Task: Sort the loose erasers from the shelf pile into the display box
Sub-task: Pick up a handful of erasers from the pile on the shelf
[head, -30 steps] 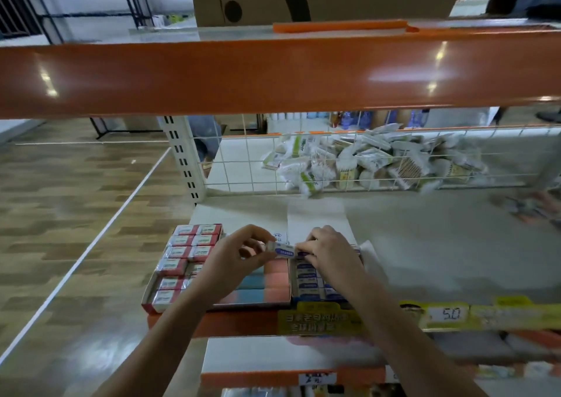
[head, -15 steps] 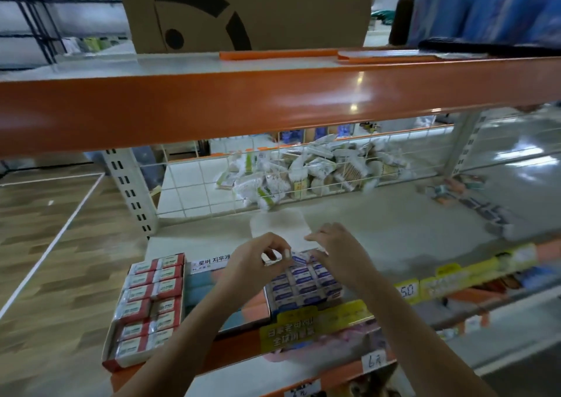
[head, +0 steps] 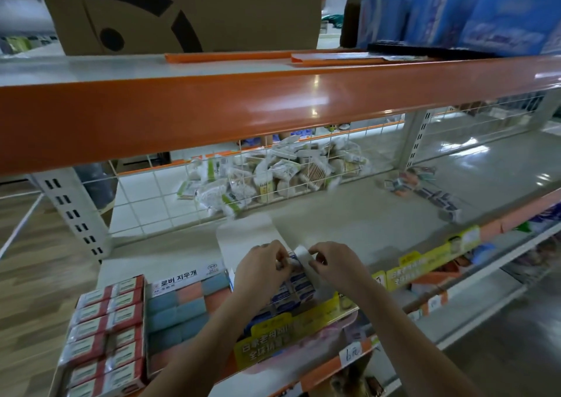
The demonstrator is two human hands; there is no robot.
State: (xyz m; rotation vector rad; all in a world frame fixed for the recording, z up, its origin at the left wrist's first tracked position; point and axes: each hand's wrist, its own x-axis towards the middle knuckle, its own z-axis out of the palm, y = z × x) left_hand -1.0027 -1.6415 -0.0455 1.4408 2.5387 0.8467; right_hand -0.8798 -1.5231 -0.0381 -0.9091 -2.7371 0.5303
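Low centre of frame, left hand (head: 262,270) and right hand (head: 335,264) each pinch one small white-and-blue sleeved eraser (head: 299,255). Their grip holds it level over the open white cardboard display box (head: 243,238), likely to seat it in the rows

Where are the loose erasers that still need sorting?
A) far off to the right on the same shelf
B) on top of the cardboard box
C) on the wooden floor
A: the loose erasers lie scattered far right on the shelf, away from both hands at the display box.
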